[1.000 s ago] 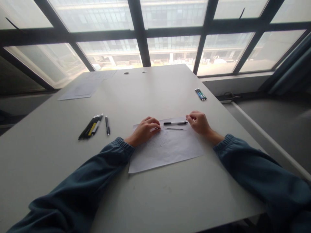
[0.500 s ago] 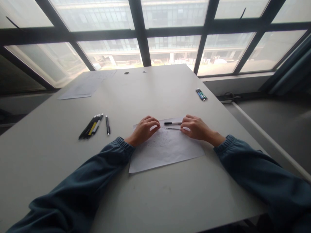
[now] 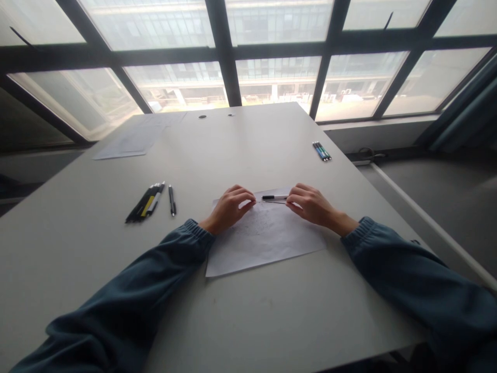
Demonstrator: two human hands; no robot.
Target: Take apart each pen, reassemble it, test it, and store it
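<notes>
Grip pinched, the right hand [image 3: 309, 204] has the end of a slim rod [image 3: 274, 202] over the paper [image 3: 272, 246]; on the left hand [image 3: 232, 204] fingertips nearly meet, whether on anything I can't tell. Black pens [image 3: 142, 206] lie at nine o'clock, a black-and-white pen [image 3: 274, 197] at twelve, bluish pens [image 3: 322, 151] beyond toward one.

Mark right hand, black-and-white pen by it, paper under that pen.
Right hand [image 3: 308, 203]: head view, back of hand.
Black-and-white pen [image 3: 274, 197]: head view, where black meets white.
Paper [image 3: 268, 245]: head view, bare part.
</notes>
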